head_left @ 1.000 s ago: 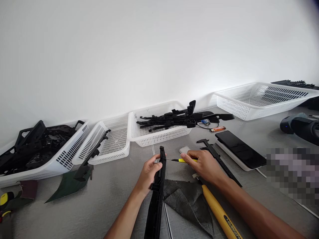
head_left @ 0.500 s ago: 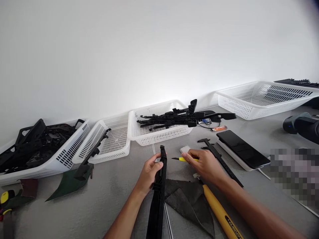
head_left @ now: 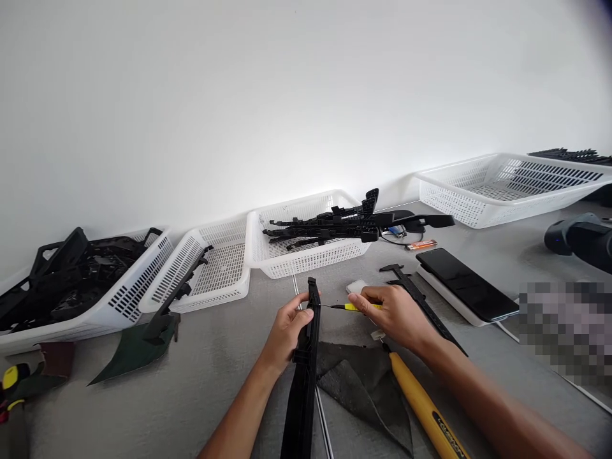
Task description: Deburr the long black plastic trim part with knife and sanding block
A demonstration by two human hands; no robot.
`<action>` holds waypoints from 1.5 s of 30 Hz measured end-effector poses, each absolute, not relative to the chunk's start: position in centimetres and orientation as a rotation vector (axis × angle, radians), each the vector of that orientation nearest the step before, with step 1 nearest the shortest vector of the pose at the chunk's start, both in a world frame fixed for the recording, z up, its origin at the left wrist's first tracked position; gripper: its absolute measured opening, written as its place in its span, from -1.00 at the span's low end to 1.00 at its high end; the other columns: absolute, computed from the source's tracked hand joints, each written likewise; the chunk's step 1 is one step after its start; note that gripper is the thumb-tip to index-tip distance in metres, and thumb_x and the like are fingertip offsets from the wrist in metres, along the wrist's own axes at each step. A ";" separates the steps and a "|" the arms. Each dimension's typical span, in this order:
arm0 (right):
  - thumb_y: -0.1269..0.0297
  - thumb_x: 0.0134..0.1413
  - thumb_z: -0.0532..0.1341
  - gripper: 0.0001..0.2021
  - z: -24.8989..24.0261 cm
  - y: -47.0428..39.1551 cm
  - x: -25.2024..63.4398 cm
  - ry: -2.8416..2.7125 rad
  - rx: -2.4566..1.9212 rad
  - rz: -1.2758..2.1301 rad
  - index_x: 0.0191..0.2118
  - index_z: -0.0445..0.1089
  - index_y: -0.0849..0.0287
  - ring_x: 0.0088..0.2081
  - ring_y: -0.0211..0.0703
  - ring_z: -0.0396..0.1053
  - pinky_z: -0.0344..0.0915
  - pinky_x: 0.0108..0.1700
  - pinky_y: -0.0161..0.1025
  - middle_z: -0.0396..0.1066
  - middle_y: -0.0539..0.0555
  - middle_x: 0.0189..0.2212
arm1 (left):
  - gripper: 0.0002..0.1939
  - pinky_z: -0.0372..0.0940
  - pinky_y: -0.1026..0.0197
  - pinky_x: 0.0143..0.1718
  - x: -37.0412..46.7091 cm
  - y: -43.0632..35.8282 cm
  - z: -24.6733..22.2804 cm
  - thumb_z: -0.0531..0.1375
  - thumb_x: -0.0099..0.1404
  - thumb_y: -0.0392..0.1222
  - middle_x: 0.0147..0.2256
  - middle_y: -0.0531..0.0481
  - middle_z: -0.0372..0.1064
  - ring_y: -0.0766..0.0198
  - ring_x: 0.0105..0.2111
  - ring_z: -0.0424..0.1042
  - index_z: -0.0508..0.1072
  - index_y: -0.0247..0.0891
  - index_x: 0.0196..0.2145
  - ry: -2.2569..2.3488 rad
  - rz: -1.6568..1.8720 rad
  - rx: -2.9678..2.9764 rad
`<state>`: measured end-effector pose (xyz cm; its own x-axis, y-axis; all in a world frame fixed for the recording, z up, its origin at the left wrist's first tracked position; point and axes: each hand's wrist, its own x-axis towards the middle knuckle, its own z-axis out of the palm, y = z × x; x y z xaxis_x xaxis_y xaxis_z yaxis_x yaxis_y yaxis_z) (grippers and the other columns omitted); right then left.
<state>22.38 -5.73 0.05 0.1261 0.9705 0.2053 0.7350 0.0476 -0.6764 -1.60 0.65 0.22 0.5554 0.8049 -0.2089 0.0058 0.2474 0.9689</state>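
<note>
While the grey table (head_left: 201, 389) is carrying a row of white baskets along its far edge by the wall, the leftmost basket (head_left: 119, 306) is sitting heaped with black plastic parts (head_left: 71, 274), and a yellow-and-black tool (head_left: 12, 379) is lying at the left edge in front of it. Just right of that, a second basket (head_left: 220, 274) is holding little, with a black bracket (head_left: 174, 299) leaning over its near rim onto a dark green sheet (head_left: 129, 354). Toward the middle of the far edge, a third basket (head_left: 306, 255) is holding long black strips (head_left: 335, 228) that are sticking out past its right wall. Near the middle of the near edge, the left hand (head_left: 287, 335) is gripping a long black plastic strip (head_left: 303, 376), its fingers curled closed around the upper end, the strip running from the near edge up toward the third basket. Beside it, the right hand (head_left: 394, 315) is pinching a small yellow-handled knife (head_left: 351, 307) between thumb and fingertips, the blade tip pointing left and reaching the strip's top. A dark grey cloth (head_left: 363, 386) is lying under both hands, with a yellow-handled file (head_left: 425, 411) resting on its right side. Further right, a black caliper (head_left: 421, 303) and a dark phone (head_left: 466, 284) are lying near each other, and a large basket (head_left: 511, 188) is sitting at the far right corner.
</note>
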 end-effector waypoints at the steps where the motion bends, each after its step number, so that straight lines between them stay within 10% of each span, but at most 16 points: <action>1: -0.36 0.34 0.00 -0.32 0.1 -5.8 22.4 -1.653 -1.736 0.448 -0.59 0.03 0.12 -0.57 -0.28 -0.02 -0.12 -0.47 -0.23 0.06 -0.06 -0.66 | -0.31 -0.01 0.33 -0.60 -1.6 0.6 0.3 0.34 0.27 0.11 -0.59 0.26 -0.01 0.43 -0.61 -0.03 0.45 -0.33 0.25 0.843 0.642 1.208; 45: -0.38 0.32 -0.02 -0.32 -0.1 -5.7 21.6 -1.516 -1.794 0.480 -0.58 0.00 0.11 -0.57 -0.27 -0.02 -0.14 -0.50 -0.24 0.00 -0.07 -0.65 | -0.45 0.01 0.33 -0.56 -1.4 0.2 0.9 0.28 0.32 0.13 -0.58 0.28 0.05 0.43 -0.61 0.01 0.41 -0.32 0.09 0.799 0.552 1.315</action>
<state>21.58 -5.71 -0.09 0.2362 0.9570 0.1686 0.6856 -0.0412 -0.7268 -1.36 0.24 0.89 0.6243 0.7554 -0.1992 0.0816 0.1906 0.9783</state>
